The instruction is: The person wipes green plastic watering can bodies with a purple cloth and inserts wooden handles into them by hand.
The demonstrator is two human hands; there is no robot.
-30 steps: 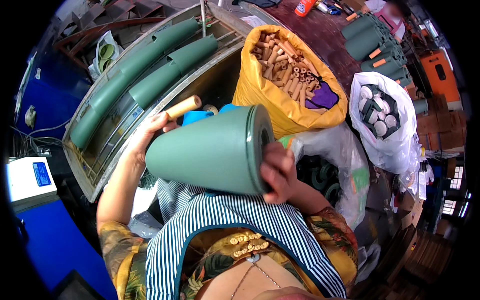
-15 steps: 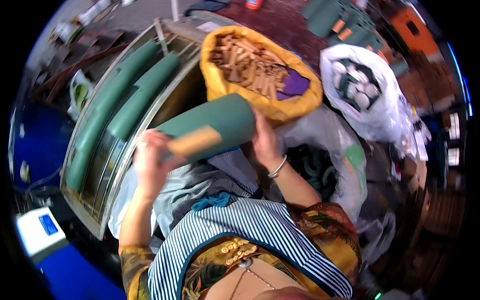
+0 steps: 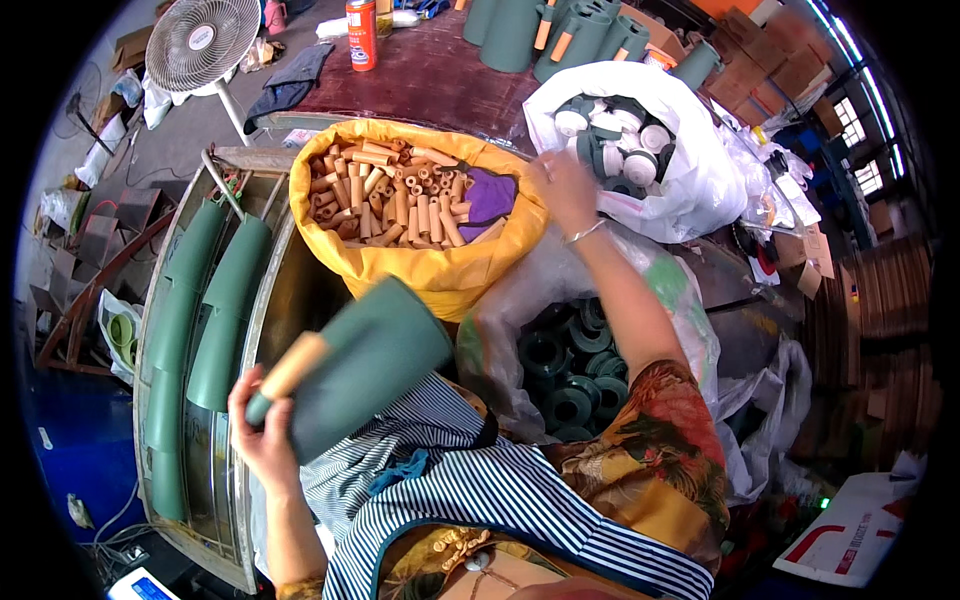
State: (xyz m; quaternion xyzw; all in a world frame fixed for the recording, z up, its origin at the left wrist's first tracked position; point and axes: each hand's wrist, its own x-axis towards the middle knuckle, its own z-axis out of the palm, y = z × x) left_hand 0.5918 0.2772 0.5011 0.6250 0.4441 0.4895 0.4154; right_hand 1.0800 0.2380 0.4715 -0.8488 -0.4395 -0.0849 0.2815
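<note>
My left hand is closed round the tan-sleeved handle of a dark green jug. The jug is tilted over my lap, its wide end toward the upper right. My right hand is off the jug, between a yellow sack and a white plastic bag. Motion smears its fingers, so whether they hold anything cannot be made out. Tan tubes and a purple cloth piece fill the yellow sack. The white bag contains round white and green lids.
Below my right forearm, a clear bag holds green ring-shaped parts. To the left, stacked green jug bodies lie in a metal-framed trough. Several finished-looking green jugs and a red spray can stand on the dark red table.
My right hand has let go of the jug and moved up and right toward the white bag. The left hand now grips the handle, and the jug has shifted lower. The view has turned.
</note>
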